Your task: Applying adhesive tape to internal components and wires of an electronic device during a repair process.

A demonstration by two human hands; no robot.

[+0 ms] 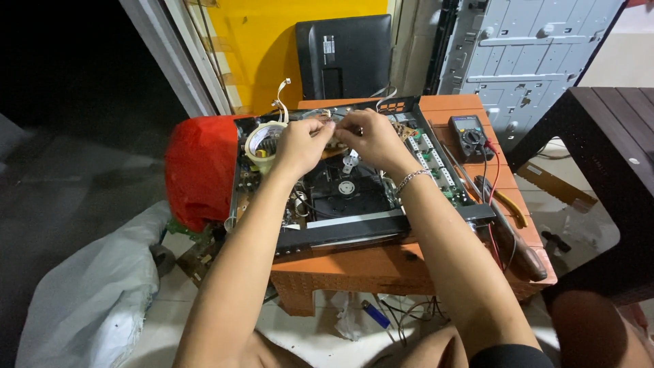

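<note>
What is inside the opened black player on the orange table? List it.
Inside the opened black player: a black disc tray with hub, a green circuit board and wires. Both hands, left hand and right hand, cover the rear part.

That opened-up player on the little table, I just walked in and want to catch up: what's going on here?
A person has both hands inside an opened disc player with its cover off, on a small orange table. The left hand and right hand meet at the rear, pinching a small part by the circuit boards; what it is, I can't tell. A multimeter with red and black leads lies to the right, a tape roll to the left.
</note>
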